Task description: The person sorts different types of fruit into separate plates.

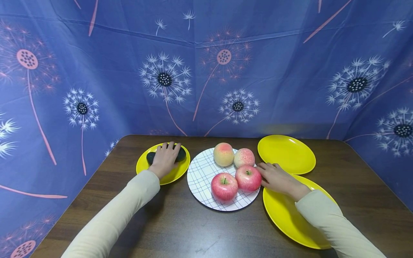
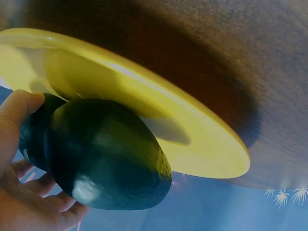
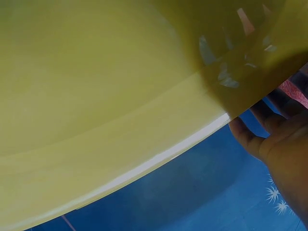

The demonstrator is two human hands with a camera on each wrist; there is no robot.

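Observation:
On the small yellow plate (image 1: 142, 168) at the left lie dark green avocados (image 1: 181, 154). My left hand (image 1: 165, 159) reaches down over them. In the left wrist view its thumb and fingers go round the rear avocado (image 2: 33, 127), while a larger-looking avocado (image 2: 110, 154) sits in front and partly hides it. My right hand (image 1: 279, 179) hangs over the rim of the large yellow plate (image 1: 290, 218), fingers loosely bent and spread. Its fingertips are right at the side of the right-hand red apple (image 1: 248, 178) and just below the paler peach (image 1: 244, 157).
Another red apple (image 1: 224, 187) and a yellow-pink peach (image 1: 223, 154) share the white checked plate (image 1: 200, 179) mid-table. Behind the large yellow plate stands a further yellow plate (image 1: 286, 154). A blue dandelion-print cloth (image 1: 200, 71) hangs behind the brown wooden table (image 1: 180, 229).

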